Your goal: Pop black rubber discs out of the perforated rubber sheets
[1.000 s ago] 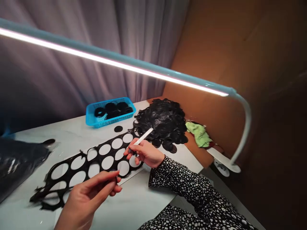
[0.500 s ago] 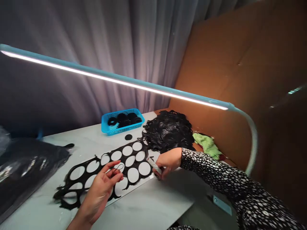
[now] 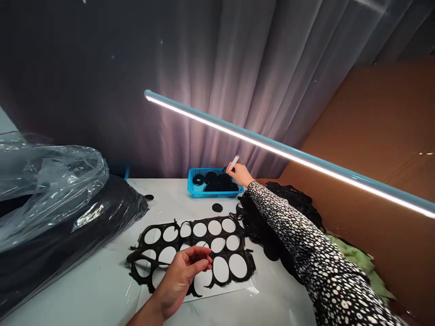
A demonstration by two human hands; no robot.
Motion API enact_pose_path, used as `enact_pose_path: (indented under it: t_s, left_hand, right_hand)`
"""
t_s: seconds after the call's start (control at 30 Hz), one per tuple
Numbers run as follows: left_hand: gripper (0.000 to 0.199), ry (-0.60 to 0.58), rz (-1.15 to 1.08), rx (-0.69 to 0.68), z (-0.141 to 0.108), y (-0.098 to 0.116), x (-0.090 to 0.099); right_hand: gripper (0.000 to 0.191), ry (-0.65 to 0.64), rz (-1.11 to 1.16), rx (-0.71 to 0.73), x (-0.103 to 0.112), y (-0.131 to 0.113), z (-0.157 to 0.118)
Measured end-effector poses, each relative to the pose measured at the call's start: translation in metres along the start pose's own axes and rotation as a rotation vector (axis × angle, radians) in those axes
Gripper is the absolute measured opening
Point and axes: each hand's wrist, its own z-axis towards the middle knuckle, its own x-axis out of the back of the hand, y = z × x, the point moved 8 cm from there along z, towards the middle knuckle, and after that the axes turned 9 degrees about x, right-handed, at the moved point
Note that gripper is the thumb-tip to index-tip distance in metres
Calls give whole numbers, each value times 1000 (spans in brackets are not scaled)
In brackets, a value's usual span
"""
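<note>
My left hand [image 3: 188, 269] is closed in a pinch above a black sheet [image 3: 224, 253] cut full of round holes. A thin black strand shows faintly at its fingertips. My right hand [image 3: 239, 174] has reached over the right end of a blue plastic basket [image 3: 215, 195], its fingers closed around a slim white stick-like tool [image 3: 234, 162] that points up. The kind of tool cannot be made out. Black discs and rings [image 3: 212, 179] lie inside the basket. One loose black disc [image 3: 217, 208] rests on the table in front of it.
A heap of black scraps [image 3: 272, 226] lies under my right forearm. A large plastic bag with black contents [image 3: 84, 217] takes up the left. A lit lamp bar [image 3: 272, 144] crosses above the white table [image 3: 105, 267]. A green cloth [image 3: 360, 262] lies at the right.
My right hand has gone from the right end of the holed sheet to the basket, still holding the white tool. My left hand stays pinched over the sheet. The view has turned left.
</note>
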Motion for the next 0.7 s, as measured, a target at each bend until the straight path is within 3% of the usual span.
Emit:
enact_pose_path:
  t_s: [0.1,0.23,0.3,0.43,0.57,0.6,0.67,0.7]
  left_hand:
    - [26,27,7,-16,-1,4,2]
    - [30,31,55,-1,1,5,6]
    - [35,44,76,6,3,5,6]
    - [41,121,102,11,4,7,6]
    - [48,210,131,-8,4,13,8]
    - [49,222,132,-6,5,15,10]
    - [51,224,127,23,8,18,12]
    - [51,209,129,54,11,18,10]
  right_hand:
    - [15,-39,23,3,-33,0,11]
    - [4,-143,89,15,-69,-6,3]
    - [4,-141,116,2,-67,-9,-3]
    - [5,-93,177,-38,-38,-11,-28]
    - [10,-146,259,-122,-21,-10,-108]
    - [12,-211,291,-149,-24,-10,-136]
    - [17,-497,383,-269,-43,-10,-200]
    - [18,-580,400,-329,-46,-7,-228]
